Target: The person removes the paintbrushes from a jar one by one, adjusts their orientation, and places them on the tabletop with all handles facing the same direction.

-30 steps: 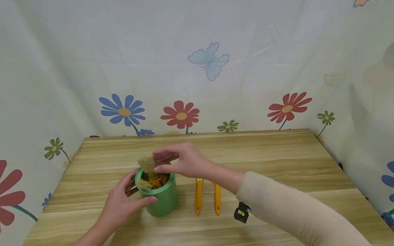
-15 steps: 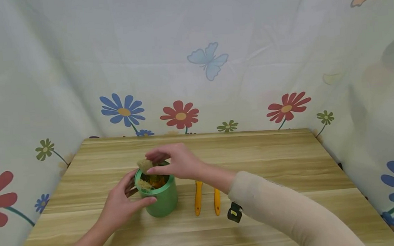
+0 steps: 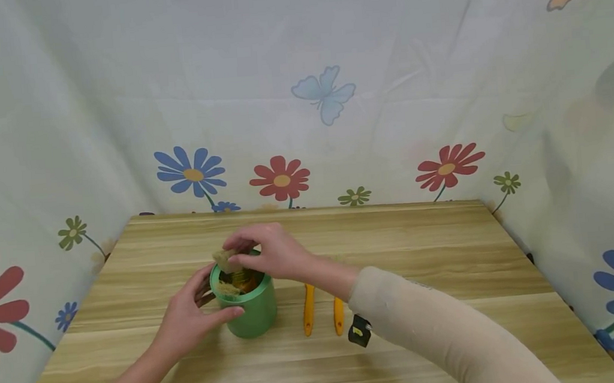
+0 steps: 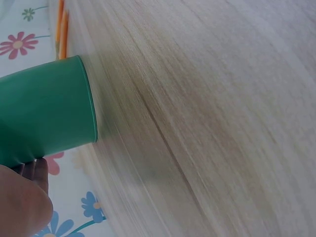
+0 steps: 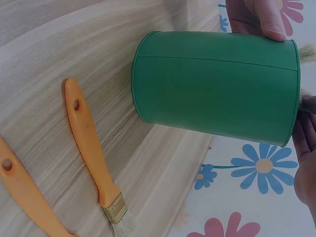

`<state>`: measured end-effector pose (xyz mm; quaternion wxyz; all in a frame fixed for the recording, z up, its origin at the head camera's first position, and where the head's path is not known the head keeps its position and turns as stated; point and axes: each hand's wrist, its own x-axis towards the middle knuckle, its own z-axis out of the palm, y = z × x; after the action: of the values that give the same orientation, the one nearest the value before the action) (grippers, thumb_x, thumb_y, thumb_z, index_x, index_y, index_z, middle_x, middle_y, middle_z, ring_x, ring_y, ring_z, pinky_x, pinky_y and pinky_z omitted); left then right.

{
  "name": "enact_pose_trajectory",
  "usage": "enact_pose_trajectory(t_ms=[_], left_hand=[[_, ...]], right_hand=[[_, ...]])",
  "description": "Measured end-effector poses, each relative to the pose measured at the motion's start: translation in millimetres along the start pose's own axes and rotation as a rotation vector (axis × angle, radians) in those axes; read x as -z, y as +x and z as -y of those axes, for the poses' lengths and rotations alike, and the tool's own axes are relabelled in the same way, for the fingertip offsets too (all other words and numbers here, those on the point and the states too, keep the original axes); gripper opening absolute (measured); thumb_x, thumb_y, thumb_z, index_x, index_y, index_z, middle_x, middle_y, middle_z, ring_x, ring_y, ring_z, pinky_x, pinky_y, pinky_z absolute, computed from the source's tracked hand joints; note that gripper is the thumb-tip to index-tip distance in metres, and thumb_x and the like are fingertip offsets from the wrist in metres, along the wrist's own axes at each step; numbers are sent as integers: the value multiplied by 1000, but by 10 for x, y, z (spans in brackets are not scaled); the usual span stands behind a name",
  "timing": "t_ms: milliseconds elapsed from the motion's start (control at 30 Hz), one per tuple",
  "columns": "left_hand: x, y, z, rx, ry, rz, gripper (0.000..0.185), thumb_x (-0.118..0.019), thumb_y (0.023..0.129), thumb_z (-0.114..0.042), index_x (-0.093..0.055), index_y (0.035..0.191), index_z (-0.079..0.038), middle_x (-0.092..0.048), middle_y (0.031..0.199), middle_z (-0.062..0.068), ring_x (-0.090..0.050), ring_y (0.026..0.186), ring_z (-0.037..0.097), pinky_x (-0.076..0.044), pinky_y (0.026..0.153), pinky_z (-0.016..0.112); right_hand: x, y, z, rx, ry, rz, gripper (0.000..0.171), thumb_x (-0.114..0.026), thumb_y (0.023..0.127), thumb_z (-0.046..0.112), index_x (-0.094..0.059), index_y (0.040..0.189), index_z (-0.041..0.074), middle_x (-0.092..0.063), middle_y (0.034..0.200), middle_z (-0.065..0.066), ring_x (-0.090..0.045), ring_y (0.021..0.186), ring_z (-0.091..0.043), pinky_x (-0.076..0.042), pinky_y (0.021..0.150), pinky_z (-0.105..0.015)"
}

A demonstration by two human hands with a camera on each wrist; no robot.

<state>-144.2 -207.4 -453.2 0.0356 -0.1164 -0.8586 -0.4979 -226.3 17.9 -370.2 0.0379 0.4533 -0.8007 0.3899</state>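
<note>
A green cylindrical can [image 3: 253, 317] stands upright on the table, with paintbrushes in it bristles up. My left hand [image 3: 187, 315] holds the can from the left, thumb on the near side and fingers round the far side. Over the mouth, my right hand [image 3: 273, 255] pinches a paintbrush [image 3: 223, 261] by its pale bristles; its lower part is down inside the can. Beside it, the bristles of another paintbrush [image 3: 228, 289] show at the near rim. In the right wrist view the can [image 5: 215, 89] hides the brush handles.
Two orange-handled paintbrushes lie on the table right of the can, one [image 3: 309, 310] closer to it and one [image 3: 339, 316] farther right, partly under my right forearm. A small black device [image 3: 359, 330] sits at my right sleeve. Flowered cloth [image 3: 326, 94] surrounds the wooden table [image 3: 424, 230].
My right hand has moved slightly left and down, lowering the pinched paintbrush deeper into the can. The left hand and can have stayed in place.
</note>
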Motion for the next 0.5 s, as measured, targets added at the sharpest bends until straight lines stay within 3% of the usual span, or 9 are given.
enact_pose_trajectory(t_ms=[500], left_hand=[[1, 8, 12, -29, -5, -2, 93, -93, 86, -32, -43, 162, -12, -58, 153, 16, -57, 140, 37, -55, 110, 53]], right_hand=[[123, -17, 36, 87, 0, -73, 17, -79, 98, 6, -80, 115, 5, -81, 107, -4, -74, 96, -8, -60, 88, -15]])
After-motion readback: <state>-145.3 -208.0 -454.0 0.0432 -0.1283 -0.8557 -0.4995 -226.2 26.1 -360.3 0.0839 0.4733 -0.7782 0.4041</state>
